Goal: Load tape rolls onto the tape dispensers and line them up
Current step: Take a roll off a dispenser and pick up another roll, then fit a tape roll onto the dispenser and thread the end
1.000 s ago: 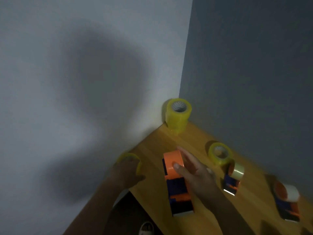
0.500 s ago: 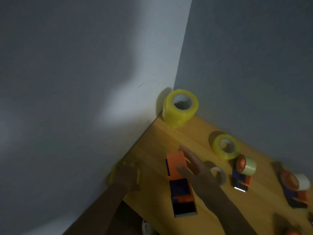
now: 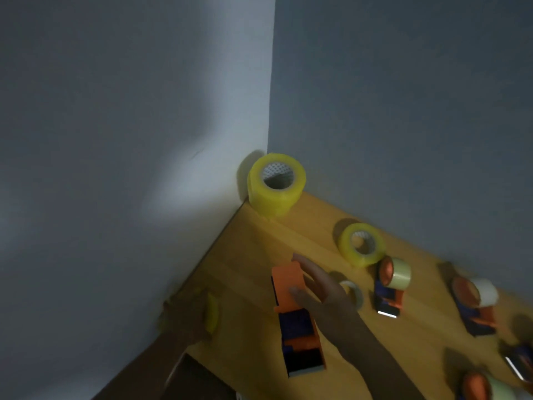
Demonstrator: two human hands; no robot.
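An empty orange and blue tape dispenser [image 3: 298,321] lies on the wooden table [image 3: 253,255]. My right hand [image 3: 320,293] rests on its orange end, fingers stretched out and thumb against the side. My left hand [image 3: 184,316] grips a yellow tape roll [image 3: 212,313] at the table's left edge beside the wall; it is blurred. Two dispensers carrying pale rolls, one [image 3: 390,287] near the middle and another [image 3: 476,304] further right, stand on the table. A small greyish roll [image 3: 354,293] lies just behind my right hand.
A tall stack of yellow rolls [image 3: 277,183] stands in the wall corner. A single yellow roll [image 3: 362,243] lies to its right. More dispensers [image 3: 490,385] sit at the bottom right edge. Walls close in on the left and back.
The camera view has shifted left and up, revealing more dispensers on the right. My left hand with the yellow roll has dropped slightly along the table edge. My right hand stays on the dispenser.
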